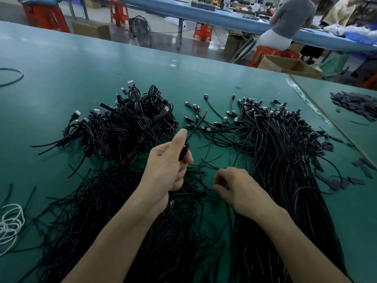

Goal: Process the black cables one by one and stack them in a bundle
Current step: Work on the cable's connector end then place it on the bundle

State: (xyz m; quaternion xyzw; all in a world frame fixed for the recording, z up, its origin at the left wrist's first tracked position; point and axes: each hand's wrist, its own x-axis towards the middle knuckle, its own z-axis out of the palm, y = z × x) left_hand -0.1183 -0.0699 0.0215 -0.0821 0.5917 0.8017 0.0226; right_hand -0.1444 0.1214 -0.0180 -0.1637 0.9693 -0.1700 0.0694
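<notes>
Over the green table (81, 68), your left hand (167, 168) curled tight around one thin black cable (195, 127); your right hand (238, 186) curled too, perhaps pinching a strand. Coiled black bundles (130, 123) at left looked done; many straight cables (281, 150) remained at right.

view: head | worn at head height | faces forward and down | close over table (85, 64)

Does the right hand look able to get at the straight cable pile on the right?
Probably yes: the right hand is right beside the straight cable pile, at its left edge, with nothing between them.
</notes>
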